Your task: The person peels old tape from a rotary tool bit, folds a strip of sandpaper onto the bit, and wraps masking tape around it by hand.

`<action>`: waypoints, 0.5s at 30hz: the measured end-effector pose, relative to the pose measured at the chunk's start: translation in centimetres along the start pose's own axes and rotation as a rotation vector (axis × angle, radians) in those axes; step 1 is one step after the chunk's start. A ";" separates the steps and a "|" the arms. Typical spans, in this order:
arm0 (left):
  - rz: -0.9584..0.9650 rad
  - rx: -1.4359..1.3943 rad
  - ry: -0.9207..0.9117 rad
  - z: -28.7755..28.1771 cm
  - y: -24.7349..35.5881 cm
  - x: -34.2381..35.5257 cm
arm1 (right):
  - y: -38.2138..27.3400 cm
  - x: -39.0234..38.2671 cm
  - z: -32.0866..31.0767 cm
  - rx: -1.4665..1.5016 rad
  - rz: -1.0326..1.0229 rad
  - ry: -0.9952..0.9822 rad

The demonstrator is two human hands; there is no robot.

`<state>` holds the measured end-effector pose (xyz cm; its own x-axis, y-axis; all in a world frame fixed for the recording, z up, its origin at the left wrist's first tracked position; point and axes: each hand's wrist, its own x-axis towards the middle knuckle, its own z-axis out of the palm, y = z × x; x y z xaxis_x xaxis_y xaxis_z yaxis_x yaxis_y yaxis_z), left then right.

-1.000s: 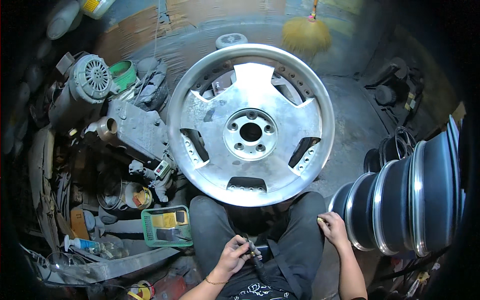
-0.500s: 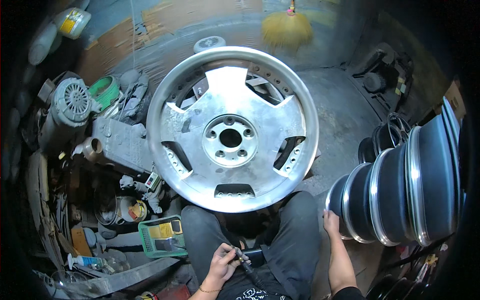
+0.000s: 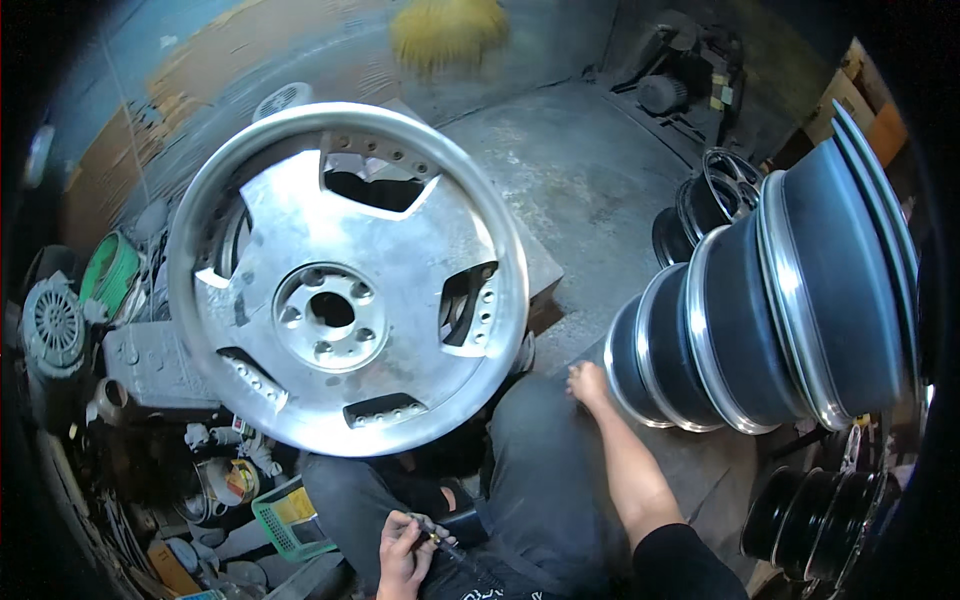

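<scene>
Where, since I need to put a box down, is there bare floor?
The widest bare patch of floor lies between the big silver wheel and the stacked rims, up to the motor behind. A narrower one lies between the right forearm and the black rims. The left side is crowded: green basket, green tub.

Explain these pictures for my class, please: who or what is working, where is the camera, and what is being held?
No machine here: a person works with two bare hands. The wide view, curved toward its edges, comes from a camera on their head, looking down. The left hand holds a slim dark tool over the lap. The right hand is beside a row of wheel rims; whether it holds anything is unclear. Beyond the knees sits a large silver wheel, face toward the camera, its support mostly hidden. A green basket stands to the left.
</scene>
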<state>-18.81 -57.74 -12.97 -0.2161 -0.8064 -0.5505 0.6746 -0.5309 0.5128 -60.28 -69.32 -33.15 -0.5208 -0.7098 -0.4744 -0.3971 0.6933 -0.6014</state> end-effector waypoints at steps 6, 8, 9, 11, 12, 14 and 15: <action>0.007 0.077 0.050 -0.1 0.4 0.0 | -5.7 2.5 1.7 -0.373 -0.453 0.101; 0.009 0.071 0.060 0.4 0.5 0.1 | -7.1 3.1 2.0 -0.089 -0.556 0.089; 0.010 0.082 0.062 0.7 0.6 0.1 | -7.8 3.3 2.1 -0.088 -0.557 0.084; 0.018 0.092 0.074 1.2 0.9 -0.1 | -8.9 3.6 2.4 -0.170 -0.540 -0.008; 0.020 0.102 0.070 1.3 1.0 -0.2 | -9.3 3.6 2.5 -0.182 -0.537 -0.013; 0.024 0.105 0.072 1.4 1.1 -0.3 | -9.9 3.4 2.4 -0.132 -0.463 -0.042; 0.019 0.120 0.074 1.4 1.1 -0.3 | -10.6 3.0 2.1 -0.081 -0.388 -0.065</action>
<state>-19.00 -58.47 -11.30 -0.1483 -0.7978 -0.5844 0.5882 -0.5462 0.5964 -56.06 -79.02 -29.52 -0.2729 -0.9252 -0.2635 -0.6142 0.3784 -0.6925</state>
